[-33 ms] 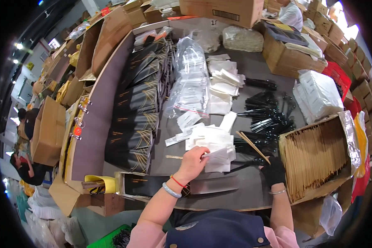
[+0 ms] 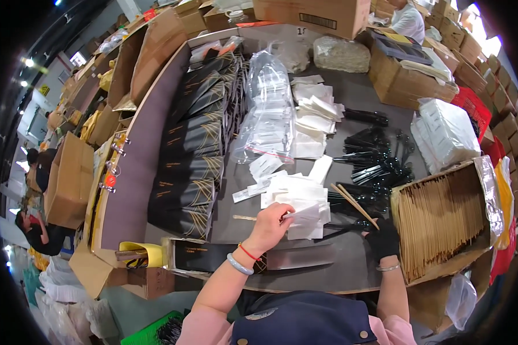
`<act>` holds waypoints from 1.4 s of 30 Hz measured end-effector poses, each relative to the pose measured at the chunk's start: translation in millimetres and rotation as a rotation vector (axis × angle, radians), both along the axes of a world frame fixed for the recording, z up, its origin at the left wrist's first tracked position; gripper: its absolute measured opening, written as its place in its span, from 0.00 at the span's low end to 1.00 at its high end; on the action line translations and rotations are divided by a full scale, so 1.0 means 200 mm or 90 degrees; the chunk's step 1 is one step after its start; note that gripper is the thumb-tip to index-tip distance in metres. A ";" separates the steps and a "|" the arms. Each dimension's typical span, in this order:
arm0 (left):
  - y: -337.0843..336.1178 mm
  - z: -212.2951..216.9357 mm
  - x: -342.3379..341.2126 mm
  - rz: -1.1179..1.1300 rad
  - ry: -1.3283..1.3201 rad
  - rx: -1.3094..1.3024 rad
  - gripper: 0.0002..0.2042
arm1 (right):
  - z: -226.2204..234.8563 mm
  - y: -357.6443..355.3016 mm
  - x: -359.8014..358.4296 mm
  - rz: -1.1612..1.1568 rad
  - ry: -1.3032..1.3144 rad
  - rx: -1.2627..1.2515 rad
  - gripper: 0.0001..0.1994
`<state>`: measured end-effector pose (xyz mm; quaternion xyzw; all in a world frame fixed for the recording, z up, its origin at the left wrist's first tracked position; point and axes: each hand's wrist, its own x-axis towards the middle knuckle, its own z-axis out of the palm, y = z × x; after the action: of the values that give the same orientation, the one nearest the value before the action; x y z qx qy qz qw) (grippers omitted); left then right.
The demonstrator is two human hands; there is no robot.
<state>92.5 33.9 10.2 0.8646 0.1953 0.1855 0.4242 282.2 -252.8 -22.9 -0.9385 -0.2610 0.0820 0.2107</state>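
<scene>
My left hand (image 2: 269, 225) is closed, its fingertips pinching a flat white paper packet (image 2: 305, 217) just above a loose pile of white packets (image 2: 285, 188). A thin pale stick (image 2: 244, 217) juts out left of this hand; whether the hand grips it is hidden. In a black glove with bare fingertips, my right hand (image 2: 382, 238) closes on the lower ends of wooden chopsticks (image 2: 355, 204), which slant up and left. Black plastic cutlery (image 2: 374, 169) lies in heaps just beyond it. A dark handle beside the right fingertips may be touched; I cannot tell.
Black printed sleeves (image 2: 187, 155) overlap in a long row at the left. A clear bag of packets (image 2: 265, 109) lies mid-table. At the right stand a carton of chopsticks (image 2: 397, 230) and a wrapped white stack (image 2: 446, 135). An open black sleeve (image 2: 207, 257) lies near the front edge.
The whole view has shifted slightly to the right. Between the chopsticks at my right hand, the gap looks a little wider. Both hands keep their grips.
</scene>
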 end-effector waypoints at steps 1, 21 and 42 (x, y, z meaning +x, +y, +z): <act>-0.01 0.03 0.01 -0.023 -0.052 -0.041 0.11 | 0.01 -0.01 -0.01 -0.019 0.006 0.023 0.27; -0.34 -0.11 -0.44 -0.117 0.082 0.355 0.16 | 0.18 0.10 -0.31 0.155 0.120 0.168 0.25; -0.47 -0.15 -0.53 -0.195 0.116 0.424 0.07 | 0.00 0.14 -0.40 0.147 0.060 0.326 0.05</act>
<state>-13.9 -59.6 -20.6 0.9873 0.0300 0.0957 0.1232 201.6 -225.5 -22.4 -0.8141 -0.3681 0.0807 0.4418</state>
